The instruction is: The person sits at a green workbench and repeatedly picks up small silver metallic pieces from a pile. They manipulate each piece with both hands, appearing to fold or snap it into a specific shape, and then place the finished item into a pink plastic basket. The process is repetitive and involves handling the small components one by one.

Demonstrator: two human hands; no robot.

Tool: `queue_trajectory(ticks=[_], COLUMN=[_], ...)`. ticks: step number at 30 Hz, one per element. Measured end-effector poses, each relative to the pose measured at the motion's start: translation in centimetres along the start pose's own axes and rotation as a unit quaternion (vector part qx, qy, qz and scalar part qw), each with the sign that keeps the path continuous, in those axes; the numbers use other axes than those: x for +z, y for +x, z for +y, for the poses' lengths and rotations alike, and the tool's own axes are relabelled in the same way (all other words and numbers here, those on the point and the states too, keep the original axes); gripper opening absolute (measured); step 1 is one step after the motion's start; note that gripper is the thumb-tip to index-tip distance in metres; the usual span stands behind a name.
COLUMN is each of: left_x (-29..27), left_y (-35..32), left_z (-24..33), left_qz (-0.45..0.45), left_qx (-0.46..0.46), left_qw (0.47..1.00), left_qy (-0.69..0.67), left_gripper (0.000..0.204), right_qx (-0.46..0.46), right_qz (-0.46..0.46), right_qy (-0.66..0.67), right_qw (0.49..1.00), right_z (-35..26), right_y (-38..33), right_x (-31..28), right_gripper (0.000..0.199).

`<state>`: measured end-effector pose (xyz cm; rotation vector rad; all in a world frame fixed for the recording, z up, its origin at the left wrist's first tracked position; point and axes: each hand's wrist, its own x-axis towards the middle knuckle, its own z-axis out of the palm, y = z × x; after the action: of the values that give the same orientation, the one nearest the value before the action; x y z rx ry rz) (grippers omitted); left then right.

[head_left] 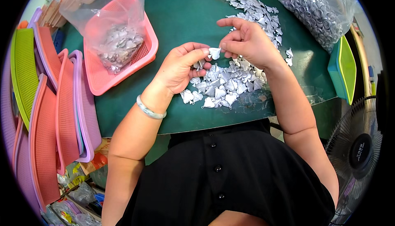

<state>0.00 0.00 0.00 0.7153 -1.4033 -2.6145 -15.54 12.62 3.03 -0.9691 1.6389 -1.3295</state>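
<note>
My left hand (181,65) pinches a small silver heart-shaped charm (214,53) between thumb and forefinger and holds a few more charms in its curled fingers. My right hand (246,41) meets it from the right, its fingertips closed on the same charm's edge. Both hands hover just above a pile of silver heart charms (224,85) lying on the green table mat (181,12). A second spread of charms (257,10) lies farther back, behind my right hand.
A pink mesh basket (98,76) at the back left holds a clear bag of silver pieces (119,45). A bag of metal rings (319,14) sits back right. Stacked baskets (53,115) line the left. A teal and green tray (342,67) and a fan (358,152) stand right.
</note>
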Motion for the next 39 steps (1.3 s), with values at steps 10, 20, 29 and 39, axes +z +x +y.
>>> queue_trajectory(ticks=[10,20,29,39], left_x=[-0.4,-1.1,-0.6,0.3], left_y=[0.0,0.1,0.0,-0.5], left_z=[0.2,0.7,0.5,0.2], left_qz=[-0.019,-0.037,0.005,-0.021], left_qx=[0.005,0.021,0.006,-0.003], left_qw=[0.999,0.983,0.998,1.000], left_qy=[-0.037,-0.180,-0.056,-0.009], left_gripper=[0.009,0.017,0.013,0.012], right_qx=[-0.043,-0.100,-0.003,-0.016], right_qz=[-0.056,-0.146,-0.049,-0.046], right_qy=[-0.019,-0.307,0.080,0.161], right_qw=[0.997,0.935,0.996,0.986], right_z=[0.3,0.8,0.7,0.7], right_y=[0.1,-0.2,0.4,0.3], right_x=[0.1,1.1,-0.5,0.0], right_gripper=[0.049,0.049,0.044,0.041])
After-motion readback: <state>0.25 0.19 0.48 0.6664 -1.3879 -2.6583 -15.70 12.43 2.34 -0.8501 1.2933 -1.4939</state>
